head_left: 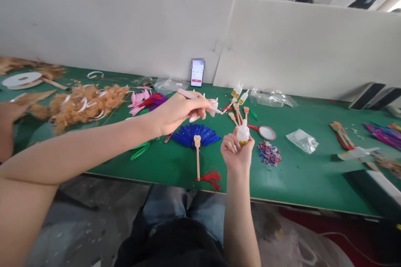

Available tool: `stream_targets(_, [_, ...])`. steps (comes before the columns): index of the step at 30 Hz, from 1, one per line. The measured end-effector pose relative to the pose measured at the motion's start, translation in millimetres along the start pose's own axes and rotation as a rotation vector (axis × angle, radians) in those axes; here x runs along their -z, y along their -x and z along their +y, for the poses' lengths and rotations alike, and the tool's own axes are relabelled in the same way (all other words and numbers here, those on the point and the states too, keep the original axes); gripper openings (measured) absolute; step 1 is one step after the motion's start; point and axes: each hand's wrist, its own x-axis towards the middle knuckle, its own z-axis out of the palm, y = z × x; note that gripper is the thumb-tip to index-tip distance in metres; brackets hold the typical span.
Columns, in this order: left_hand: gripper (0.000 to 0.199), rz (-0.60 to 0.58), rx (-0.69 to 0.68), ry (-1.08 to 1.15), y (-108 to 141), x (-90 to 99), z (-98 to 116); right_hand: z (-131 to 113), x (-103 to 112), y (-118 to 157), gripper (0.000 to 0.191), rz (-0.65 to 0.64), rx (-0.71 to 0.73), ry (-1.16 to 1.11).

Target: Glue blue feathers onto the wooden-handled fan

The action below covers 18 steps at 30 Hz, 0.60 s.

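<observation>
My left hand (184,112) reaches across the table, closed around a slim pink pen-shaped tool (188,95) with its thin tip pointing right. Below it lies a fan of blue feathers (205,135) dotted with small shiny bits. The fan's wooden handle (198,160) points toward me and ends in a red tassel (212,178). In my right hand (236,150), closed, stands a small glue bottle (243,132), white nozzle upward. Just right of that hand is a heap of multicoloured sequins or gems (269,153). Several wooden handles (237,110) lie behind the bottle.
A phone (197,73) leans on the white partition (125,29). At left are brown fluffy trim (90,102), a white spool (21,80) and another person's hand (9,121). Other small glue bottles (237,91), a round lid (267,133) and a plastic bag (303,141) lie on the green table.
</observation>
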Motion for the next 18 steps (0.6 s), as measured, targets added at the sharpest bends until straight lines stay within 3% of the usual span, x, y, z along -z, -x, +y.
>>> stream_targets(4, [0.02,-0.007,-0.004,-0.179,-3,18.0,-29,-21,29,11,0.03,-0.089,0.015,-0.073])
stream_targets(7, [0.025,0.007,0.071,-0.356,-5,33.1,-56,-33,45,22,0.034,0.0,0.104,0.005])
stream_targets(13, [0.029,0.022,0.165,-0.647,-5,59.9,-102,-47,67,39,0.037,0.244,0.2,0.556])
stream_targets(18, [0.032,-0.045,0.171,-0.716,-3,71.8,-122,-52,82,42,0.048,0.388,0.241,1.099])
